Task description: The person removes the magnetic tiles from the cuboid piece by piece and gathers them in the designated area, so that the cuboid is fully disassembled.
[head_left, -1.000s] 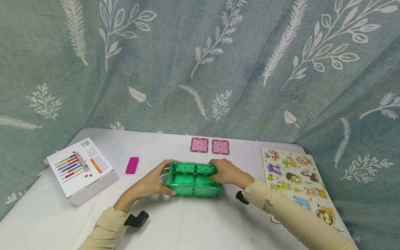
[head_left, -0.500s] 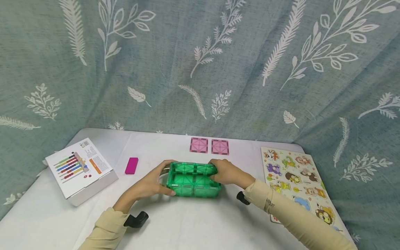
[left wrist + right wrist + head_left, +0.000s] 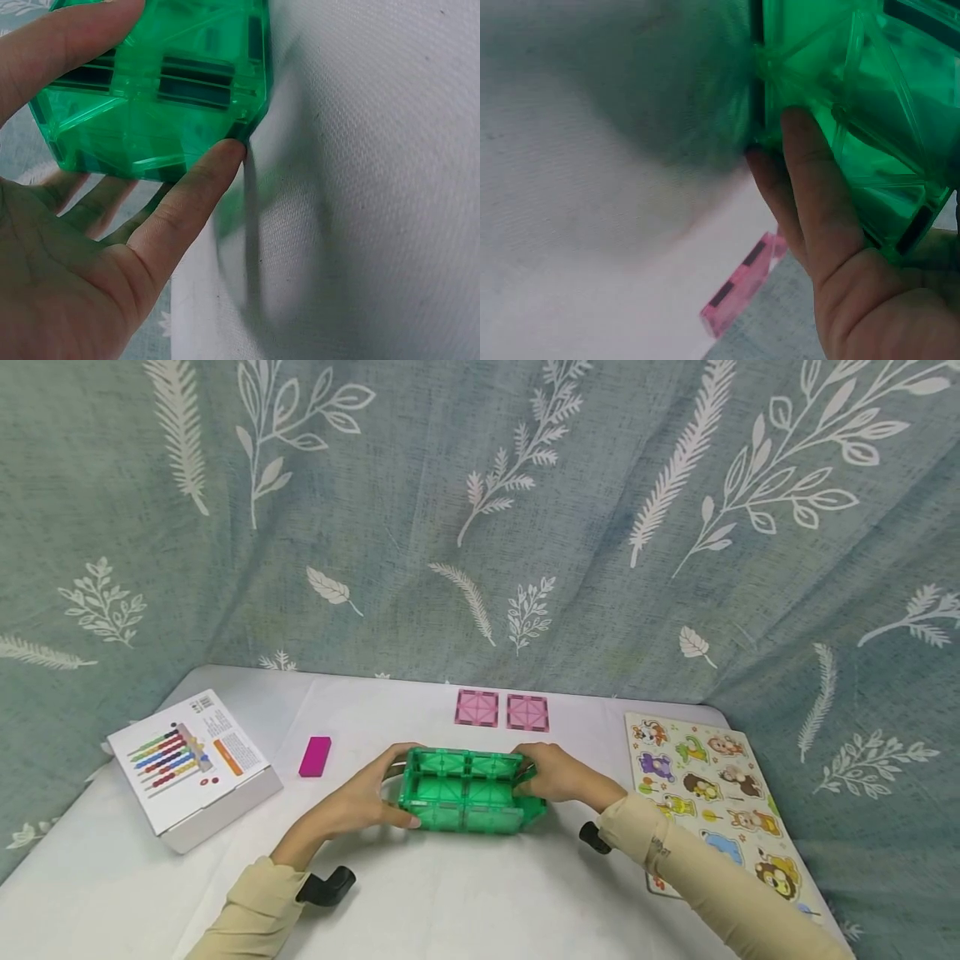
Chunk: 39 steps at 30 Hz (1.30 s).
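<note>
A long box built of green translucent magnetic tiles (image 3: 462, 817), open at the top, sits in the middle of the table. My left hand (image 3: 360, 793) grips its left end, thumb at the near corner and fingers round the far side. In the left wrist view, fingertips (image 3: 225, 154) touch the edges of the green end. At the opposite end, my right hand (image 3: 558, 774) holds a green end tile (image 3: 533, 810), which leans outward from the box. The right wrist view shows two fingers (image 3: 810, 157) against green tile; part of that hand is cut off.
Two pink magnetic tiles (image 3: 502, 710) lie flat behind the box. To the left are a magenta block (image 3: 315, 757) and a white carton (image 3: 197, 768) with an abacus picture. An animal puzzle board (image 3: 712, 793) lies at the right, under the right forearm. A patterned curtain (image 3: 420, 527) closes the back.
My right hand has shifted slightly to the right, and the box's right end tile has swung outward with it. The left hand stays in place on the box.
</note>
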Motion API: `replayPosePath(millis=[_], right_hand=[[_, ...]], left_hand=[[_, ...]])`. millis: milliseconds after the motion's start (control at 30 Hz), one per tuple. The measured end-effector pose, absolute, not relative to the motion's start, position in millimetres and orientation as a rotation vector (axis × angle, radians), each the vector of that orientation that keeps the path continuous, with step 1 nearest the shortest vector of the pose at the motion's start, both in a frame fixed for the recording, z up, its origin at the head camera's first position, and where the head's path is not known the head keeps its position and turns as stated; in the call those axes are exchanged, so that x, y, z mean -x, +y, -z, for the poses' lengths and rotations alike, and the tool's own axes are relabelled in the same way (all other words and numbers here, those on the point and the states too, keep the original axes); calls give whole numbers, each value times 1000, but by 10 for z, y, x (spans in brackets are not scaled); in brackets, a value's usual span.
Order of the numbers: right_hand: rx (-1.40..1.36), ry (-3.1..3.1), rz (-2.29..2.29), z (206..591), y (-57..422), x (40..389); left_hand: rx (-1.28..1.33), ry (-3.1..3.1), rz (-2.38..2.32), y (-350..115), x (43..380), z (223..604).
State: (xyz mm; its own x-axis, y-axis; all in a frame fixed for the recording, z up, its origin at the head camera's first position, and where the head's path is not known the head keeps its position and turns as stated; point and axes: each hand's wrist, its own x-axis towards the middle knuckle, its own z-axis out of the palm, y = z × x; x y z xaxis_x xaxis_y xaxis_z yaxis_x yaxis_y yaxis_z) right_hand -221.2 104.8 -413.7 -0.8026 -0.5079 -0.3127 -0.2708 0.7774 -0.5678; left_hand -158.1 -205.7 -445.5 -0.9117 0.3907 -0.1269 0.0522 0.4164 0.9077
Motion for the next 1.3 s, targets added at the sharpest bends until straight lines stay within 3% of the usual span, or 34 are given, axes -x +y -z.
replayPosePath(millis=[667,1300], right_hand=[[729,2529,691,4116,1171,2267],[701,2468,482,4094,1173,2389]], left_hand=[[-373,2362,-1484,-2047,1573,4418],[-355,2360,-1482,-2045,1579,4457]])
